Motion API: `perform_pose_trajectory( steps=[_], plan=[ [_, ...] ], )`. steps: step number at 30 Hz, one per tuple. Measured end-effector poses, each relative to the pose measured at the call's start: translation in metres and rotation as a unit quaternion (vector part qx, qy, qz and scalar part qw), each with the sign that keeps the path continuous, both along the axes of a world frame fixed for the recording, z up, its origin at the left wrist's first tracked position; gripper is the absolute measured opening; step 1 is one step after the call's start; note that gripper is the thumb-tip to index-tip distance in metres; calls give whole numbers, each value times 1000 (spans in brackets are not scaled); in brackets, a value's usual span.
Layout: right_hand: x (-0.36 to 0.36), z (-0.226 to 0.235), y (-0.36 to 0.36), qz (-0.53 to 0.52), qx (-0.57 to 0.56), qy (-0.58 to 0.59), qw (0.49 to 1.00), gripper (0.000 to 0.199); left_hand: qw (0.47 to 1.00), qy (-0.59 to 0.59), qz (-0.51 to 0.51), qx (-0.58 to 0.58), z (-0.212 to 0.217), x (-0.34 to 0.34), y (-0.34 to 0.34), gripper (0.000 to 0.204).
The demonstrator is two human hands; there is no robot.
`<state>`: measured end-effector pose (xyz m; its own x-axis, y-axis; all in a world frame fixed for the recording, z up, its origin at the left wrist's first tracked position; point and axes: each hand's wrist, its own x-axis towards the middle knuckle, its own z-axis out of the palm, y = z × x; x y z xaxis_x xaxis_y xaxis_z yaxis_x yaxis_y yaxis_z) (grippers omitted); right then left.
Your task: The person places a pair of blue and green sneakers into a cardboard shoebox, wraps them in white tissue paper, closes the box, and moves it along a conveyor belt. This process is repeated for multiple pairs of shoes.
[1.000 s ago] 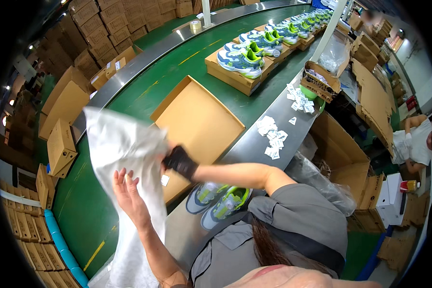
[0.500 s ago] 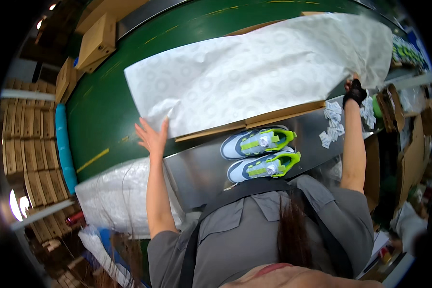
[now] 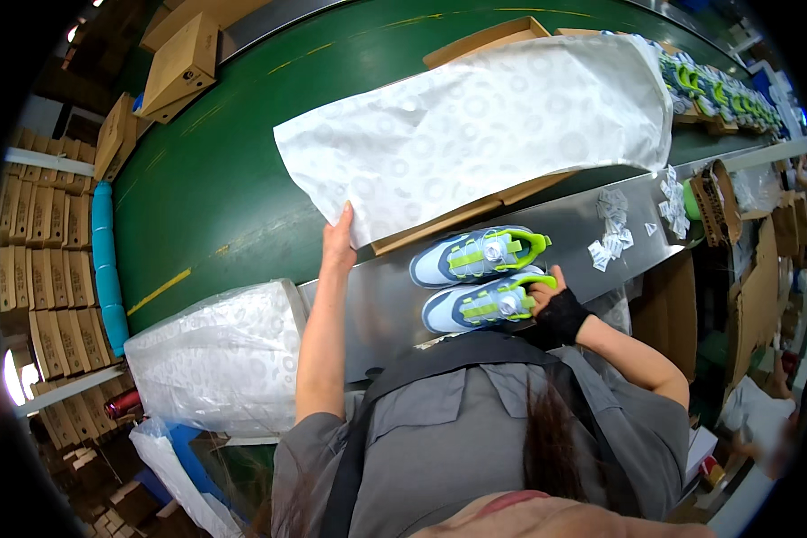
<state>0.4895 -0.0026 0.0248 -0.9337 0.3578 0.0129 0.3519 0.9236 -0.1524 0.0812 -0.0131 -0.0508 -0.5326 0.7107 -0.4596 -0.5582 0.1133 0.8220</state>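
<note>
Left hand [image 3: 338, 244]: fingers pinching white paper [image 3: 475, 134] at metal surface's [image 3: 377, 309] far edge | Right hand [image 3: 558, 309]: fingers gripping near shoe [image 3: 471, 307] by heel, towards near edge

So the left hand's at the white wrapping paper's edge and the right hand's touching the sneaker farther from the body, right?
No: the head view shows the right hand touching the nearer sneaker; the left hand is at the white wrapping paper.
</note>
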Motion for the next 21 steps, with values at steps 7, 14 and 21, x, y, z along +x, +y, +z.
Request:
perform_pose_trajectory(
  steps=[7, 14, 21],
  plan=[
    [-72, 108, 40, -57, -149, -9, 987, 26, 975, 216, 50, 0, 10, -17, -37, 36],
    [-180, 34, 128, -425, -106, 246, 865, 42, 945, 316, 44, 68, 91, -12, -45, 31],
    [-257, -38, 96, -198, -587, 364, 695, 38, 853, 448, -203, 176, 121, 52, 27, 34]
  ],
)
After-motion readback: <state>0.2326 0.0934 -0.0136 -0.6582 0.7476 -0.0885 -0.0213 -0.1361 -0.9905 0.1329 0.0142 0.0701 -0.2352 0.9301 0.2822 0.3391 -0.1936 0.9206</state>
